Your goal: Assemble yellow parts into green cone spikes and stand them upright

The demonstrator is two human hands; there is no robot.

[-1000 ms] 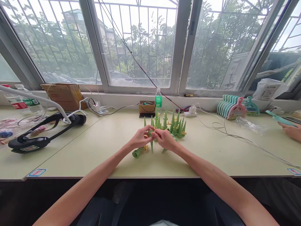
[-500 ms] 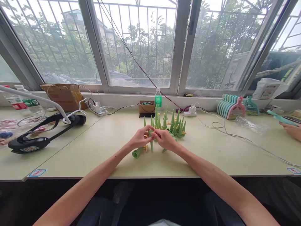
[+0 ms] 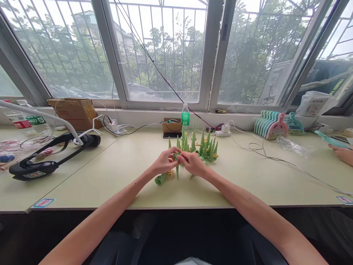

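Over the table's middle, my left hand (image 3: 164, 161) is closed, thumb and fingers curled round a green plastic watering spike (image 3: 177, 172) whose point hangs downward. The fingertips of my right hand (image 3: 194, 163) pinch at the top of the same spike, touching the left fingertips. Fingers hide the spike's upper part and any small piece there. A second green spike (image 3: 160, 179) with a yellow valve (image 3: 170, 173) lies just below my left hand, its round socket facing left. Behind my hands stand several green spikes (image 3: 211, 151), points up, some with yellow valves.
A water bottle (image 3: 185, 117) and small open cardboard box (image 3: 172, 127) stand behind the spikes. At left lies a black headset (image 3: 41, 165); at right are hangers (image 3: 271, 126), crumpled plastic (image 3: 295, 146) and a cable (image 3: 289, 162). Another person's hand (image 3: 342, 152) shows at the far right edge.
My hands and the spike between them stay almost in place. At the far right, the other person's hand with the light teal object has shifted slightly.
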